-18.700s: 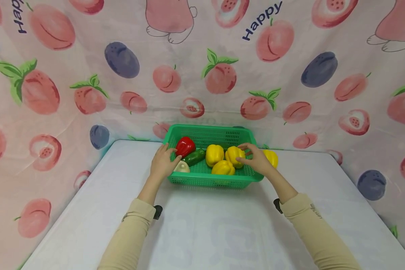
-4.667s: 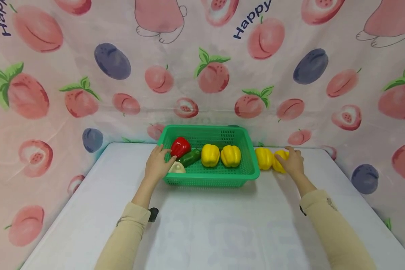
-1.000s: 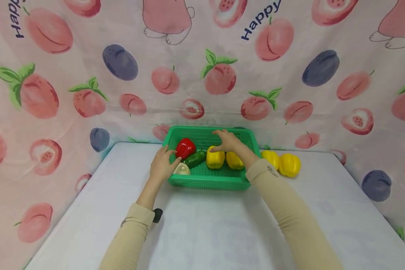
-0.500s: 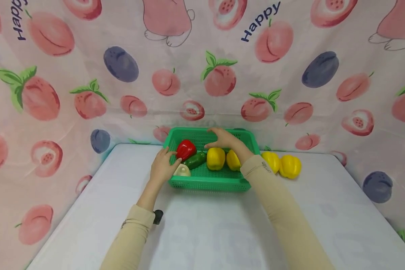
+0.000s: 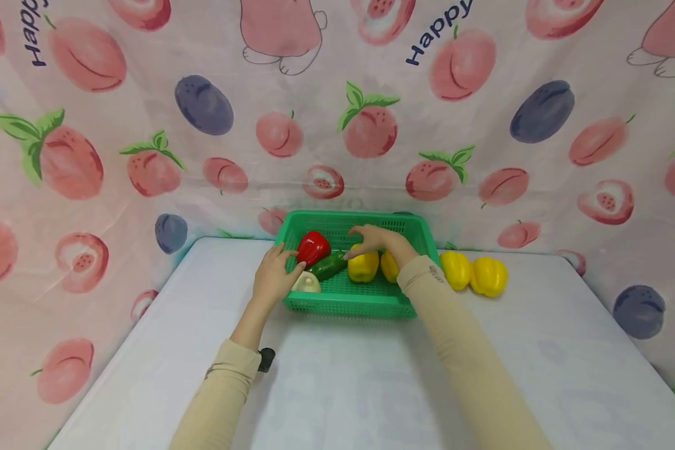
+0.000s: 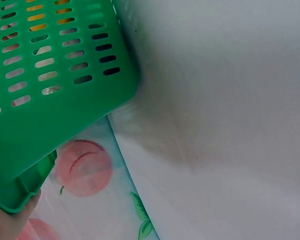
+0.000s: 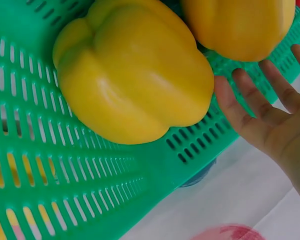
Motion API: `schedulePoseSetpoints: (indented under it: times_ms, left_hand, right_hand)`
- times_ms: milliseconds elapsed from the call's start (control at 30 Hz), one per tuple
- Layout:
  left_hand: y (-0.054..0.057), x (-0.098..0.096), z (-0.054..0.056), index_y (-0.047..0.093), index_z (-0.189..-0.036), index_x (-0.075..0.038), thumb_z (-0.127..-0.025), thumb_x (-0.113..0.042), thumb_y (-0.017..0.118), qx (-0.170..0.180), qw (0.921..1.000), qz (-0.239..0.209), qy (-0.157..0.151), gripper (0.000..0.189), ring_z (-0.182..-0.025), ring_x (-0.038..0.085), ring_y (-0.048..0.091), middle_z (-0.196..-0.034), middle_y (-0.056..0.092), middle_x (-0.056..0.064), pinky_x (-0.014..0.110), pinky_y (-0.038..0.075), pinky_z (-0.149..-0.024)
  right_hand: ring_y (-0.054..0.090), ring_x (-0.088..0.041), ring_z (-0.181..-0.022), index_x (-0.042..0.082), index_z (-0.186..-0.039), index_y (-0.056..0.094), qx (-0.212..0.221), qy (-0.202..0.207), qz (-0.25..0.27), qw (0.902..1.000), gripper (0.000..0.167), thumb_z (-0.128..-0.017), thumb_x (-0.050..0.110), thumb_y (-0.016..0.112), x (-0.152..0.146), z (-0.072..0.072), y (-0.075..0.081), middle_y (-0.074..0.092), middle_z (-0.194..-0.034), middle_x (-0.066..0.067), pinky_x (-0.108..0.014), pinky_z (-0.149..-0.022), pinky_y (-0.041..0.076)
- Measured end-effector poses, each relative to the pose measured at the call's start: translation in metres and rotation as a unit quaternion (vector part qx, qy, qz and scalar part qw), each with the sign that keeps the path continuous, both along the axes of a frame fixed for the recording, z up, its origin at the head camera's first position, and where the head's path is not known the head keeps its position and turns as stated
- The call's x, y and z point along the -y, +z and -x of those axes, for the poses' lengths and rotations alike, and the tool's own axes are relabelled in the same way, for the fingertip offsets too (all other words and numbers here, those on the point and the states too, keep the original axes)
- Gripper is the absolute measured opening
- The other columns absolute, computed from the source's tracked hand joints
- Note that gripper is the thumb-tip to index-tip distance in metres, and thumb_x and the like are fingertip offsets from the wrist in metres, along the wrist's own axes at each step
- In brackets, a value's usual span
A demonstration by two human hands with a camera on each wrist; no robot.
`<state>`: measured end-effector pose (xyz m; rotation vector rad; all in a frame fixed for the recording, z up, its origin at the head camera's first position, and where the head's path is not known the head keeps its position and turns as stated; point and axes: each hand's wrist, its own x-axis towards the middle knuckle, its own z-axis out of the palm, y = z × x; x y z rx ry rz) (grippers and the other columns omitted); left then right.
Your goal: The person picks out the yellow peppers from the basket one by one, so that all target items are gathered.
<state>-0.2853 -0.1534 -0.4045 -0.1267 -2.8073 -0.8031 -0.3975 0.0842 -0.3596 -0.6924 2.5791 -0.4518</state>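
A green plastic basket stands at the back of the table. My left hand grips its left rim, thumb on the inner side; the left wrist view shows part of that hand under the rim. In the basket lie a red bell pepper, a dark green pepper, a pale cream vegetable and two yellow bell peppers. My right hand hovers over the left yellow pepper, fingers spread. The other yellow pepper is partly hidden by my wrist in the head view.
Two more yellow bell peppers sit side by side on the white table, right of the basket. A fruit-print cloth hangs behind and along the sides.
A yellow pepper left the basket for the table on the right. My right hand has since come back over the basket and lowered toward the left yellow pepper. My left hand stays at the rim.
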Motion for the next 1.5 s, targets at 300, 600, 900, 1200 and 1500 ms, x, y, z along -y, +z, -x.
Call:
schedulePoseSetpoints:
  times_ms: [300, 600, 900, 1200, 1500]
  left_hand:
    - [0.001, -0.002, 0.000, 0.055, -0.129, -0.005, -0.095, -0.036, 0.051, 0.008, 1.0000, -0.001, 0.000, 0.047, -0.142, 0.038, 0.023, -0.150, 0.033, 0.020, 0.060, 0.028, -0.109]
    - [0.003, 0.000, -0.001, 0.056, -0.128, -0.004, -0.094, -0.035, 0.052, 0.004, 1.0000, -0.005, 0.000, 0.046, -0.142, 0.038, 0.024, -0.150, 0.034, 0.021, 0.058, 0.028, -0.110]
    - [-0.001, 0.000, 0.001, 0.056, -0.128, -0.004, -0.094, -0.037, 0.052, -0.002, 1.0000, -0.004, 0.001, 0.047, -0.141, 0.040, 0.025, -0.149, 0.034, 0.021, 0.059, 0.029, -0.109]
    - [-0.002, 0.000, 0.002, 0.057, -0.126, -0.003, -0.094, -0.039, 0.052, -0.020, 0.9997, -0.012, -0.002, 0.048, -0.140, 0.040, 0.026, -0.148, 0.036, 0.022, 0.060, 0.029, -0.109]
    - [0.001, -0.001, -0.001, 0.057, -0.127, -0.003, -0.093, -0.034, 0.055, -0.003, 0.9999, -0.012, 0.004, 0.046, -0.141, 0.039, 0.024, -0.149, 0.034, 0.021, 0.058, 0.028, -0.110]
  right_hand:
    - [0.014, -0.038, -0.144, 0.013, -0.148, 0.026, 0.016, 0.027, -0.069, 0.9971, 0.080, -0.085, 0.043, 0.065, 0.006, -0.001, -0.006, 0.012, -0.156, -0.021, -0.056, -0.114, 0.022]
    - [0.019, -0.043, -0.141, 0.026, -0.148, 0.026, 0.010, 0.030, -0.128, 0.9913, 0.081, -0.081, 0.040, 0.069, 0.015, -0.007, -0.010, 0.010, -0.157, -0.018, -0.062, -0.108, 0.027]
    - [0.022, -0.040, -0.140, 0.023, -0.148, 0.028, -0.019, 0.025, -0.180, 0.9831, 0.082, -0.080, 0.039, 0.072, 0.020, -0.010, -0.016, 0.019, -0.154, -0.020, -0.059, -0.107, 0.032]
    - [0.031, -0.038, -0.135, 0.016, -0.146, 0.029, -0.020, 0.013, -0.185, 0.9824, 0.079, -0.082, 0.037, 0.070, 0.019, -0.009, -0.014, 0.033, -0.146, -0.019, -0.053, -0.106, 0.035]
    - [0.035, -0.038, -0.131, 0.014, -0.142, 0.034, -0.025, 0.032, -0.169, 0.9847, 0.071, -0.083, 0.032, 0.070, 0.018, -0.013, -0.006, 0.038, -0.143, -0.016, -0.053, -0.106, 0.036]
